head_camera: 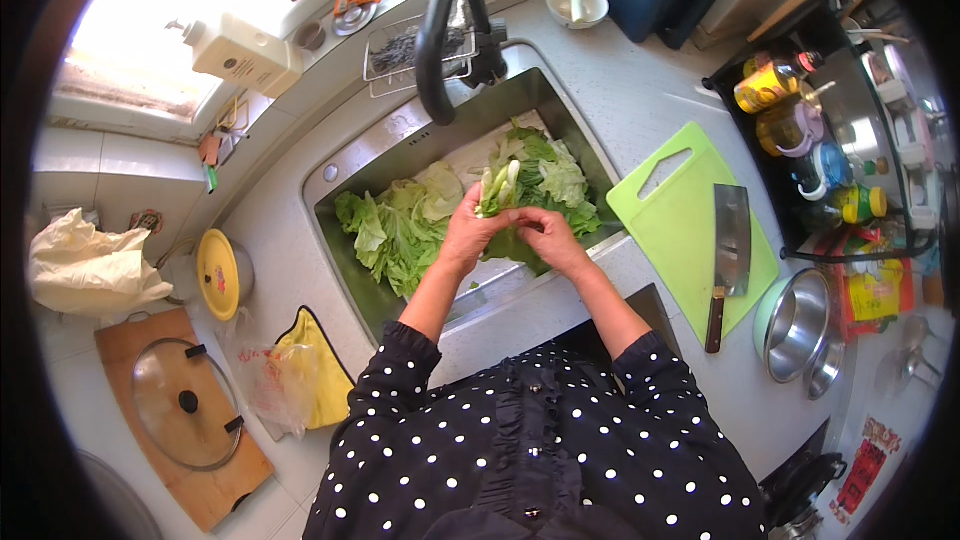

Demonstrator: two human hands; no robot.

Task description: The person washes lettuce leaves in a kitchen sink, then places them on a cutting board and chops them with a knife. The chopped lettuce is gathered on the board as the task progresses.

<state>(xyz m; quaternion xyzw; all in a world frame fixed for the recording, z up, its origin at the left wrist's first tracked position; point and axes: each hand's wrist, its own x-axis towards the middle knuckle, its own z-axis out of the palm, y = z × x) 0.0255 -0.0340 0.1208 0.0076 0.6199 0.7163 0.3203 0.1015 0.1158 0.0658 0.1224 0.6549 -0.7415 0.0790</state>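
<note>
Over the stainless steel sink point(397, 136), my left hand point(474, 231) grips a small bunch of pale green lettuce stems point(498, 187), their cut ends pointing up. My right hand point(551, 240) meets it at the lower side of the bunch, its thumb and fingertips pinched near a hanging leaf point(514, 244). Whether the right fingers grip that leaf is hard to tell. Loose lettuce leaves point(397, 232) lie in the left part of the sink. Another heap of leaves point(551, 172) fills the right part, behind my right hand.
A black faucet point(435, 37) arches over the sink's far side. On the right, a cleaver point(731, 240) lies on a green cutting board point(667, 195), beside metal bowls point(799, 326). A white bowl point(559, 4) stands behind. Leftward are a yellow-lidded pot point(217, 274) and a yellow cloth point(322, 375).
</note>
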